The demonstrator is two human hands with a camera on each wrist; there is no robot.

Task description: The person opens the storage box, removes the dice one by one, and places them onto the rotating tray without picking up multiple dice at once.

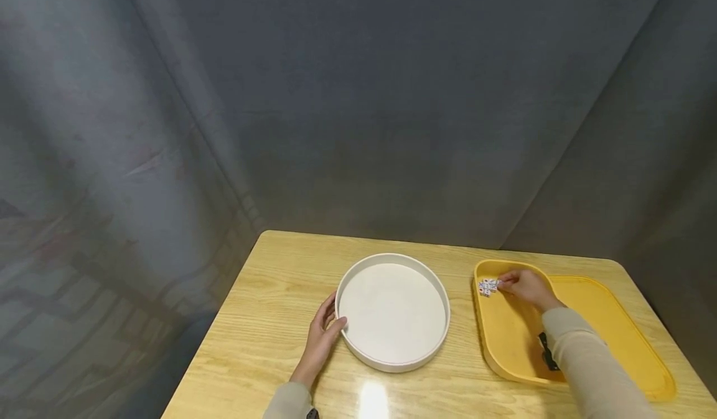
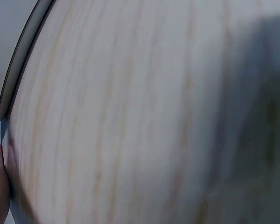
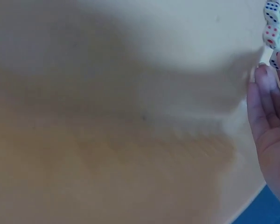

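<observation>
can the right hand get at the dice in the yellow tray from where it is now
Probably yes. The right hand is already inside the yellow tray, its fingertips at the small cluster of dice in the far left corner, and nothing lies between them.

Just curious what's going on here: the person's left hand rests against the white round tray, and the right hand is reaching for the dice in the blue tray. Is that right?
Not quite: the tray holding the dice is yellow, not blue, as the head view shows. The rest stands: the left hand rests against the white round tray, and the right hand has its fingers at the dice.
</observation>
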